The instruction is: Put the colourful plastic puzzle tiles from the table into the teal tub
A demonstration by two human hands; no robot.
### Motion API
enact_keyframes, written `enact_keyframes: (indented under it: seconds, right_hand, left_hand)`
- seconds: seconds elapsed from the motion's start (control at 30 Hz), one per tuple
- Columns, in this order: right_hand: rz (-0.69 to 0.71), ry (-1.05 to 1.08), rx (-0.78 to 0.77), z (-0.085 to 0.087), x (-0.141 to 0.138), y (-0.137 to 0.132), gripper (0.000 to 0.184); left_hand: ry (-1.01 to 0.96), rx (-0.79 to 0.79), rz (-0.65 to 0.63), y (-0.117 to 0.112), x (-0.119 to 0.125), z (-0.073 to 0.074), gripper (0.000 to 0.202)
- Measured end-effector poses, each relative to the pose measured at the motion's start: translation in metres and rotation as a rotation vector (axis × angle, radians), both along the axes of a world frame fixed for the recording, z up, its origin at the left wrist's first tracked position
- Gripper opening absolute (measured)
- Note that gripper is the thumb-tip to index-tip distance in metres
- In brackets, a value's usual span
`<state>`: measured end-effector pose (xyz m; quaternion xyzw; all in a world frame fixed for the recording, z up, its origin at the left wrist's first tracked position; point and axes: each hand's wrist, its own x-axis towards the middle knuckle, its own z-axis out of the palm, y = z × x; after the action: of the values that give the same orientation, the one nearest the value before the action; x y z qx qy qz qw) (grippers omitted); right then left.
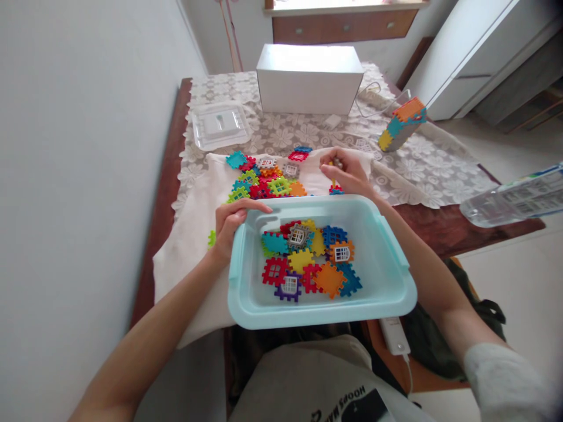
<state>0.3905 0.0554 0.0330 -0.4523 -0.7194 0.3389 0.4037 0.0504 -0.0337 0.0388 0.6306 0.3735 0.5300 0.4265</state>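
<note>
My left hand [233, 223] grips the upper left corner of a light blue plastic tub [382, 264], its fingers over the rim. Inside the tub lie several interlocking building tiles, among them an orange tile [329, 279], a purple tile with a white window [289, 285] and a yellow tile [301, 261]. Beyond the tub's far rim, my right hand [347, 170] is closed around small building tiles; a bit of yellow and grey shows between the fingers. Just below it is a red and blue tile [336, 190]. A loose pile of tiles [264, 181] lies on the white cloth [189, 246].
A white box [310, 88] stands at the back of the lace-covered table. To its left lies a clear plastic lid [220, 126]. An assembled tile block [402, 124] stands to the right, and a clear bottle [514, 196] is at the right edge. A wall borders the left side.
</note>
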Motion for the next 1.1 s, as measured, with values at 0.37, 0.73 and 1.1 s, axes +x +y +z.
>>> enact_keyframes:
  seconds: [0.37, 0.73, 1.1]
  right_hand:
    - [0.561, 0.484, -0.332, 0.031, 0.004, -0.036, 0.085]
    - [0.264, 0.488, -0.217, 0.024, 0.010, -0.029, 0.071]
    - [0.074, -0.639, -0.205, 0.005, 0.065, 0.008, 0.048]
  left_hand:
    - [0.017, 0.006, 0.020, -0.002, -0.002, -0.002, 0.060]
    - [0.023, 0.010, -0.008, -0.004, -0.002, 0.002, 0.058]
    - [0.029, 0.026, -0.046, -0.003, -0.003, 0.003, 0.054]
